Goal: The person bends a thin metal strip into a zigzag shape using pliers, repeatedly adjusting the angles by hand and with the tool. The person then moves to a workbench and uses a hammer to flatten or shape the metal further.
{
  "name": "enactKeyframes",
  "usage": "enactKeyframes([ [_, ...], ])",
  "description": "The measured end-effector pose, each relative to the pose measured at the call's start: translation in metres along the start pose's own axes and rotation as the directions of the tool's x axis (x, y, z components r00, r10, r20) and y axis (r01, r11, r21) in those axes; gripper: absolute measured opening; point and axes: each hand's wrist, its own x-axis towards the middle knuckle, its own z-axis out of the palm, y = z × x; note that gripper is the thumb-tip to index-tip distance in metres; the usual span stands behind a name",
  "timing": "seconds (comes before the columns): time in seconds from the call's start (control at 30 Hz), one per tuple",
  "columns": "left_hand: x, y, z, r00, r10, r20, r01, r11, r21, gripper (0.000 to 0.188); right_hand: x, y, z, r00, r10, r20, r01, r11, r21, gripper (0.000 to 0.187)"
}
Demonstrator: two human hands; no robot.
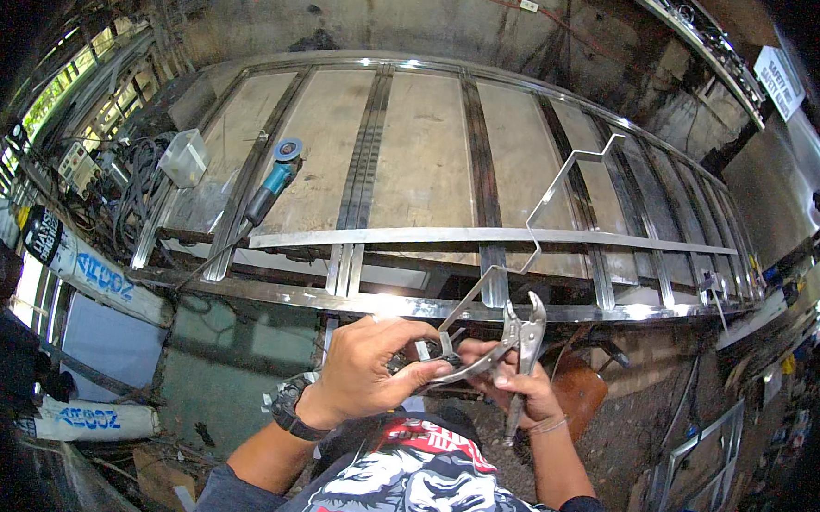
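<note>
at the lower centre of the frame, the fingers of the left hand (362,369) are closed about the lower end of a thin, zigzag-bent silver metal strip (551,186), which slants toward the upper right, while those of the right hand (528,389) grip silver metal locking pliers (529,335). beyond, a slatted tabletop of shiny metal rails (377,115) carries a long, flat silver bar (485,235) and, left of centre, a teal-and-black angle grinder (272,189).
</note>
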Motion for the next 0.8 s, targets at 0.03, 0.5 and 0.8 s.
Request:
enactKeyframes([
  [0.03, -0.001, -0.005, 0.004, 1.000, 0.023, -0.017, -0.023, 1.000, -0.017, 0.034, -0.003, 0.002, 0.010, 0.999, 0.015, 0.035, -0.019, 0.992, 0.123, 0.069],
  [0.5, -0.005, 0.000, 0.005, 0.972, -0.072, 0.226, 0.108, 0.983, -0.148, 0.032, 0.008, 0.000, 0.031, 0.855, -0.363, 0.371, 0.472, 0.249, -0.846, 0.046],
  [0.8, -0.010, -0.008, -0.005, 0.956, -0.045, 0.291, 0.074, 0.993, -0.088, 0.034, 0.009, 0.005, 0.022, 0.866, -0.291, 0.406, 0.468, 0.191, -0.863, 0.058],
])
